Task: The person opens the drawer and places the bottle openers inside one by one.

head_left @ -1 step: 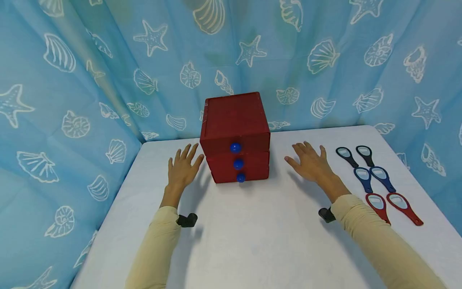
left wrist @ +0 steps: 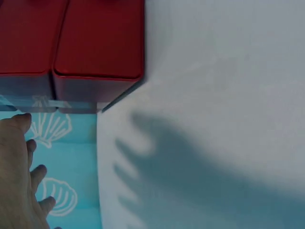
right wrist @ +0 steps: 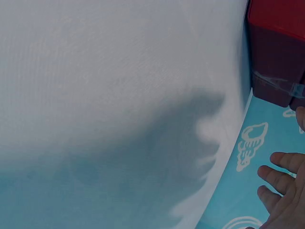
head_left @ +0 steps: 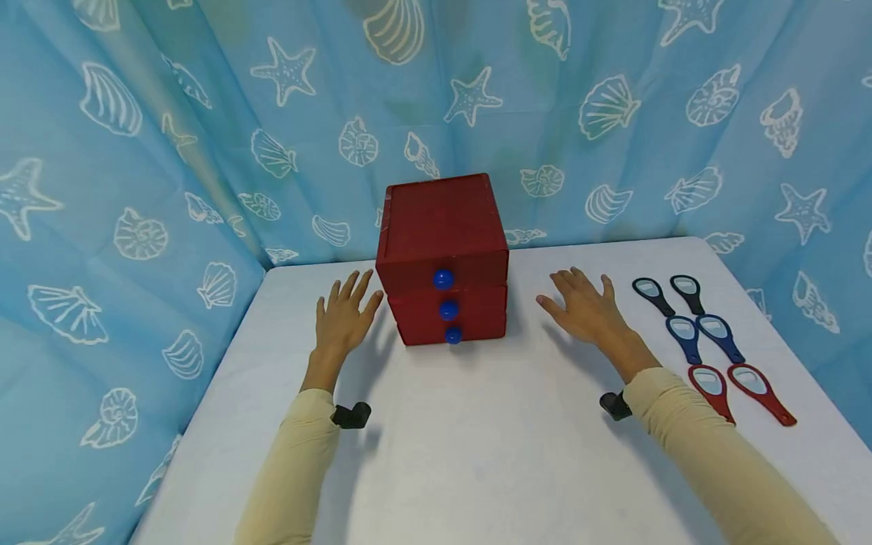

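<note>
The red drawer cabinet [head_left: 443, 219] stands toward the back of the white table [head_left: 477, 454], three blue knobs [head_left: 449, 309] facing forward. The left hand [head_left: 342, 325], fingers spread wide, hovers just beside it; the right hand [head_left: 589, 310], likewise spread, hovers between cabinet and six magnifying glasses [head_left: 715, 327].

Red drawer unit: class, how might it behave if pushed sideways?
The red drawer unit would probably keep its shape, since its walls look flat and straight-edged. It likely won't roll, being boxy. It may slide before tipping, as it looks broad where it meets the white table.
</note>
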The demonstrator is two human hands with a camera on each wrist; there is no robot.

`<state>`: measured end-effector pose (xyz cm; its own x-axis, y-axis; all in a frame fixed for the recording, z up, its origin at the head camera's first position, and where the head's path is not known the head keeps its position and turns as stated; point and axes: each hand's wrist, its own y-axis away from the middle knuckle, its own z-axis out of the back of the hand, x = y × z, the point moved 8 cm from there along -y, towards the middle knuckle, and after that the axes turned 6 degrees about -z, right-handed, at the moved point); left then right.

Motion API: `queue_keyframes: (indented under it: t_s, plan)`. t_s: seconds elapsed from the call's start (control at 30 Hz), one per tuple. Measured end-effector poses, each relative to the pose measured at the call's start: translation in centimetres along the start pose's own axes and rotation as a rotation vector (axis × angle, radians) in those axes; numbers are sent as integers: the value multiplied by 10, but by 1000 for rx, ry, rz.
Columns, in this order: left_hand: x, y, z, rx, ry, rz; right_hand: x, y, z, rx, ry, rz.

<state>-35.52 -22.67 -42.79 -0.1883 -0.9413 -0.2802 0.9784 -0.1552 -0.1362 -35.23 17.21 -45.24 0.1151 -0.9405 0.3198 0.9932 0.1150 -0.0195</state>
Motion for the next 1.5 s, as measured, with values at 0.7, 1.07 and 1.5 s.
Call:
queue_keyframes:
  t_s: [0.7,1.07,1.5]
  plan:
    - [5,11,1,-75,786,-43,2,18,14,-175,-208,47]
    - [-41,17,24,-337,1235,-234,31,105,11,-268,-462,102]
    - [-53,18,51,-383,1193,-241,83,119,24,-348,-518,156]
